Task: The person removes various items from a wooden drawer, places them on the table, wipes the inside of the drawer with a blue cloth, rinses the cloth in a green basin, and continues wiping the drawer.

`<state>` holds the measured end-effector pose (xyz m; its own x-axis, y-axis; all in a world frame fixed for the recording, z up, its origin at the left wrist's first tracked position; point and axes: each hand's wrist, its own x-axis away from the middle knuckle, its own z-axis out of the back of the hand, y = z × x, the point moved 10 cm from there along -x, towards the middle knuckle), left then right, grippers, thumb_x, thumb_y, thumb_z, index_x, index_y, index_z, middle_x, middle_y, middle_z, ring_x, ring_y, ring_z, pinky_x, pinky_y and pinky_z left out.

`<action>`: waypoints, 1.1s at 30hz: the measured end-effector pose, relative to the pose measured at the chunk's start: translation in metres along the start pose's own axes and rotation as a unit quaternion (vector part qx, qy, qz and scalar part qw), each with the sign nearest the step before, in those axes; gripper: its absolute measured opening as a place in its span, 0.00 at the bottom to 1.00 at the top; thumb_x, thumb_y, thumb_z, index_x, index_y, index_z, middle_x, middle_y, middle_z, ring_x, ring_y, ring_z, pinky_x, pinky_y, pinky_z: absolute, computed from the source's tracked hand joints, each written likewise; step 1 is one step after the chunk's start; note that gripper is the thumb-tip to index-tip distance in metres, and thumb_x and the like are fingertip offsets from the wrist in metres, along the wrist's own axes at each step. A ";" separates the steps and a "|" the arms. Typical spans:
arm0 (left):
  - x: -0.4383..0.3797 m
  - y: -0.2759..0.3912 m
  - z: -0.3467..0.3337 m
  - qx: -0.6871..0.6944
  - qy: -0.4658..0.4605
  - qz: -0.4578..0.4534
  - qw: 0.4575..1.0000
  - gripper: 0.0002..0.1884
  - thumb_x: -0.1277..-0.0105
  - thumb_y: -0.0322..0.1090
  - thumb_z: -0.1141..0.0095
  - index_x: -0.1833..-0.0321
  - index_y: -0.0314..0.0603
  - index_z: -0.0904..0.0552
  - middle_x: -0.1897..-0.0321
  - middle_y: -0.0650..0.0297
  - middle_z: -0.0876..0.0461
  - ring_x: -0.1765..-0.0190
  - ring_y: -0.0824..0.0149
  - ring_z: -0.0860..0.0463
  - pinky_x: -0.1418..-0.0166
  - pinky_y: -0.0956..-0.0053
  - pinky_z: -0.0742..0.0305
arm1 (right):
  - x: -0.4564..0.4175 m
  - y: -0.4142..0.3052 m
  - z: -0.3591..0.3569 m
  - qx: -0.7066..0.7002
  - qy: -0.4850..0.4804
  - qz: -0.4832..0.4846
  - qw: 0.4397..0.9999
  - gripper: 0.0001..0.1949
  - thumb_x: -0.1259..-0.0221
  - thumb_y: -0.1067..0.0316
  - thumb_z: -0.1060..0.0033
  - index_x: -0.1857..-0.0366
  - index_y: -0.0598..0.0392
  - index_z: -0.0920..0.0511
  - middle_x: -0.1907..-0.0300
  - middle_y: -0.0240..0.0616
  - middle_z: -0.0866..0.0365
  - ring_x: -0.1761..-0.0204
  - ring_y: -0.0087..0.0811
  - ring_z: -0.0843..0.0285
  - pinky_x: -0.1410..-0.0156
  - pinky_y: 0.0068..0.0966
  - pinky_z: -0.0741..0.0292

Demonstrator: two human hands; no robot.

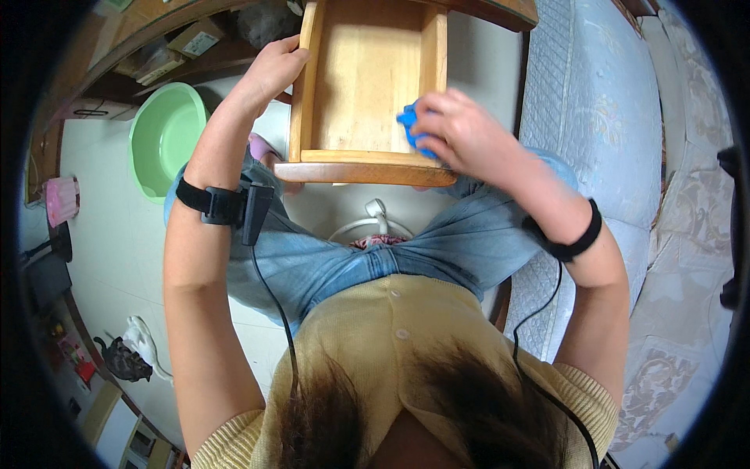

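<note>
A wooden drawer [366,88] is pulled out in front of me, its varnished front panel [366,173] towards my body. My left hand [280,67] grips the top of the drawer's left side wall. In my right hand [448,126], somewhat blurred, is a bunched blue cloth [413,126], held at the drawer's near right corner, over the inner side of the wall. The drawer's bottom shows bare wood with a few small specks near the front. The drawer's far end is cut off by the picture's top edge.
A green plastic basin [167,140] stands on the floor at the left, below a shelf holding boxes [196,40]. Two cats [126,360] are on the floor at lower left. A mattress [597,117] lies along the right. Black cables hang from both my arm straps.
</note>
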<state>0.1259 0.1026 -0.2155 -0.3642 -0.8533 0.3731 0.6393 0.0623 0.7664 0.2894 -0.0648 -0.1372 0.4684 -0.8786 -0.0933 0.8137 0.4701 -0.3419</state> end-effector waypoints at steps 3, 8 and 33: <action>0.004 0.006 -0.002 0.023 -0.017 0.002 1.000 0.29 0.30 0.39 0.58 0.25 0.48 0.31 0.47 0.53 0.18 0.45 0.58 0.18 0.54 0.57 0.13 | -0.033 0.044 0.005 0.076 0.023 -0.056 0.995 0.08 0.41 0.64 0.32 0.60 0.51 0.12 0.57 0.36 0.19 0.51 0.42 0.20 0.45 0.36 0.19; 0.000 -0.003 -0.004 0.019 -0.021 0.012 1.000 0.29 0.28 0.40 0.57 0.23 0.49 0.32 0.50 0.58 0.17 0.50 0.65 0.19 0.54 0.60 0.15 | -0.044 0.053 0.043 0.108 0.142 -0.024 0.984 0.08 0.39 0.63 0.32 0.60 0.52 0.14 0.56 0.35 0.18 0.52 0.40 0.19 0.44 0.34 0.21; 0.016 -0.041 -0.021 0.076 0.015 -0.097 0.992 0.34 0.45 0.23 0.41 0.30 0.37 0.25 0.59 0.56 0.12 0.57 0.69 0.15 0.50 0.74 0.21 | -0.014 0.016 -0.023 0.012 0.093 -0.034 0.995 0.10 0.42 0.73 0.33 0.57 0.52 0.18 0.50 0.39 0.23 0.49 0.46 0.27 0.41 0.37 0.25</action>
<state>0.1076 0.0752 -0.2520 -0.4486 -0.8716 0.1977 0.4486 -0.0282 0.8933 0.2879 -0.0467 -0.1634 0.3412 -0.9079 -0.2434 0.8505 0.4085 -0.3315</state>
